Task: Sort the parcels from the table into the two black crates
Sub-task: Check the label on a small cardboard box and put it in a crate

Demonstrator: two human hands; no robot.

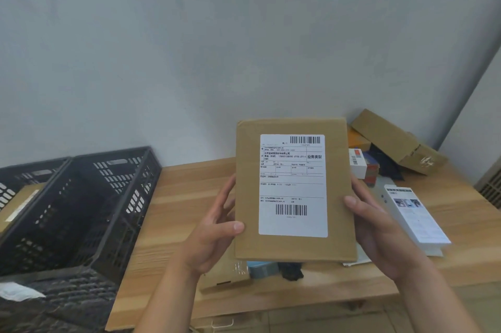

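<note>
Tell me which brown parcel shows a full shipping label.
The flat parcel held upright between left hand and right hand: its white barcoded label faces the camera. The tilted box at the back right shows only bare cardboard.

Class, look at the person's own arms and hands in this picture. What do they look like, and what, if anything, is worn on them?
The left hand and right hand are bare: no gloves, rings or bands show. The left forearm and right forearm are bare too, with no sleeve, watch or bracelet in view down to the picture's lower edge. The thumbnails look short and unpainted.
</note>
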